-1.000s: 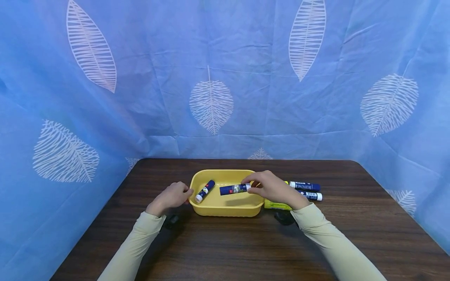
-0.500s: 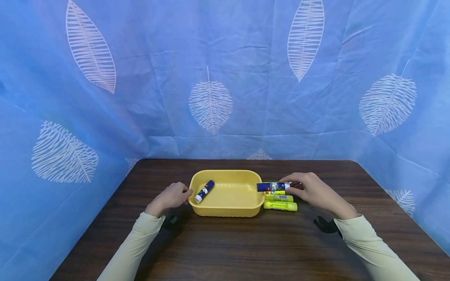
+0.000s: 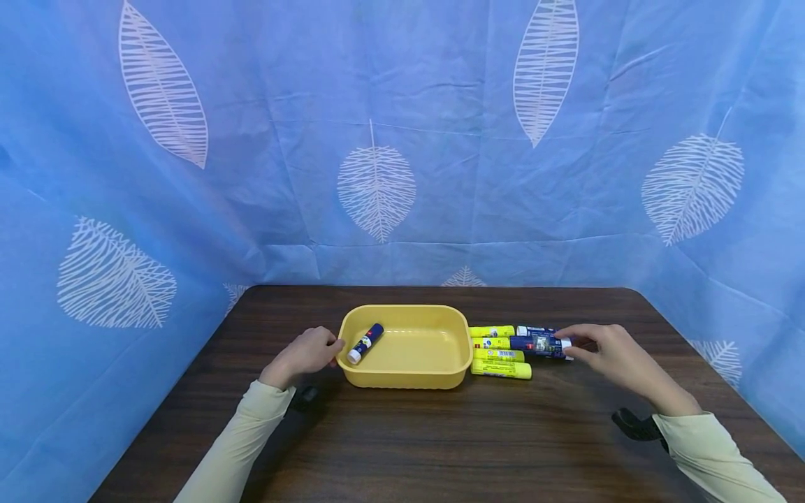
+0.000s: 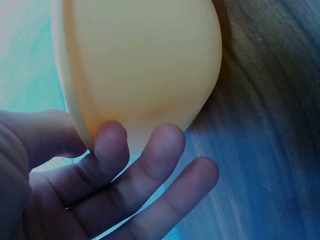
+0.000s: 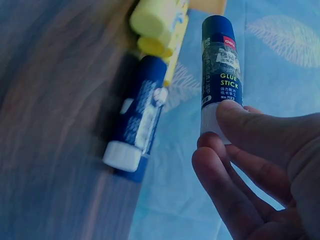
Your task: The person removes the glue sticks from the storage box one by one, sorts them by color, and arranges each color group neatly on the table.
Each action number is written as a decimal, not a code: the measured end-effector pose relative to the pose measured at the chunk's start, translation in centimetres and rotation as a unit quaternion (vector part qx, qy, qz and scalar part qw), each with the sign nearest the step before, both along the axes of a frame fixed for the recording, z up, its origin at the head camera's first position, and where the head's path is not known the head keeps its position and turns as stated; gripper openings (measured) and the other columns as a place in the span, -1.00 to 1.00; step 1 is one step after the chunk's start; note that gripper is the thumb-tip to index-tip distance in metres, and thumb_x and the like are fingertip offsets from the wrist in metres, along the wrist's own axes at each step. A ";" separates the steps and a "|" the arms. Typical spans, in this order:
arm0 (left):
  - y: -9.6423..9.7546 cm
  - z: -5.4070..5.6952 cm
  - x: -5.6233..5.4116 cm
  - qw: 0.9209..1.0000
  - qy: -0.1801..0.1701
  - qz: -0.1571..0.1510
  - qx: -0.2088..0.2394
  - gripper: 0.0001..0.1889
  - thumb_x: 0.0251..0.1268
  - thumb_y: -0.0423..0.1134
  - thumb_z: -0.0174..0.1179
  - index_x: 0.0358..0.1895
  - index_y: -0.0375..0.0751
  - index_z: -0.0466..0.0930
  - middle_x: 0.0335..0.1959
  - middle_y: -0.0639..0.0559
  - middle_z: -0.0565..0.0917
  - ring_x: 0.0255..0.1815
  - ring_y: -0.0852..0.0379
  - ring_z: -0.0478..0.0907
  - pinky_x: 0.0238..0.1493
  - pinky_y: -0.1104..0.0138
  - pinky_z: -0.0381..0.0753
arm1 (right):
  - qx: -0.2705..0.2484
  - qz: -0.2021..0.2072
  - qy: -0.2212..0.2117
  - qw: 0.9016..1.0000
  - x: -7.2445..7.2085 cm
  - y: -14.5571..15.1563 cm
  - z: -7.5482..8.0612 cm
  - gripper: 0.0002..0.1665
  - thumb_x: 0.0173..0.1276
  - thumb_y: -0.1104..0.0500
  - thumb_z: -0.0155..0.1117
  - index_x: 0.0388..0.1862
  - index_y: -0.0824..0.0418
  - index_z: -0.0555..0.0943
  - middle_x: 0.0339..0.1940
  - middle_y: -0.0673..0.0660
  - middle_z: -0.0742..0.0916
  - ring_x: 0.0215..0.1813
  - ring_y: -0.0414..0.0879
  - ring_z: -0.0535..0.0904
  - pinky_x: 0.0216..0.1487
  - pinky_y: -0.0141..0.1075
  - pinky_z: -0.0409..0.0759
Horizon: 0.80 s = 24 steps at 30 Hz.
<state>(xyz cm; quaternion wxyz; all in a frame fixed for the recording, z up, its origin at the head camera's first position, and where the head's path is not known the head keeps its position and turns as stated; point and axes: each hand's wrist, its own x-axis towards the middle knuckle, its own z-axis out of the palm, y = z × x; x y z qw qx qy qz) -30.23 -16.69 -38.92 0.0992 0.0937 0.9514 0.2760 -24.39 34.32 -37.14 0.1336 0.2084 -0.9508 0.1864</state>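
My right hand (image 3: 613, 353) pinches a dark blue glue stick (image 5: 221, 65) by its white end, thumb on one side and fingers on the other. In the head view that stick overlaps the other blue glue sticks (image 5: 137, 112) lying right of the tray. My left hand (image 3: 308, 355) grips the left rim of the yellow tray (image 3: 402, 378); in the left wrist view the thumb is inside the rim and the fingertips (image 4: 167, 142) press the outer wall. One blue glue stick (image 3: 365, 344) with a white end lies slanted in the tray's left part.
Several yellow glue sticks (image 3: 501, 369) lie side by side against the tray's right side. All rest on a dark wooden table (image 3: 402, 440), with a blue leaf-print curtain (image 3: 440, 195) behind its far edge.
My right hand has carried the blue glue stick from over the tray to the right, over the blue sticks on the table. The left hand stays on the tray's rim.
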 end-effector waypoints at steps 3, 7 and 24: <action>0.0 -0.1 0.0 1.000 0.002 0.001 0.003 -0.63 0.57 -0.15 0.07 -0.47 -0.20 0.64 -0.53 -0.12 0.58 -0.61 0.13 0.30 -0.54 0.36 0.27 | 0.006 -0.011 -0.003 1.000 0.1 1.1 -0.7 -0.65 0.27 0.36 0.42 0.06 0.27 0.72 -0.25 0.06 0.80 -0.37 -0.25 0.63 -0.38 -0.33 0.59; 0.0 -0.1 0.0 1.000 0.001 0.000 0.006 -0.61 0.58 -0.16 0.07 -0.50 -0.20 0.63 -0.59 -0.05 0.52 -0.62 0.13 0.29 -0.54 0.36 0.25 | 0.007 -0.019 -0.011 1.000 -0.1 2.3 -1.5 -0.66 0.29 0.34 0.42 0.06 0.25 0.72 -0.22 0.06 0.80 -0.29 -0.16 0.70 -0.32 -0.29 0.65; 0.1 0.0 0.0 1.000 0.000 -0.001 0.000 -0.62 0.58 -0.15 0.07 -0.48 -0.20 0.64 -0.53 -0.12 0.58 -0.62 0.12 0.30 -0.54 0.36 0.26 | 0.007 -0.008 -0.065 0.998 -1.0 4.2 -3.6 -0.74 0.27 0.35 0.42 -0.05 0.23 0.72 -0.16 0.13 0.79 -0.24 -0.10 0.73 -0.25 -0.20 0.70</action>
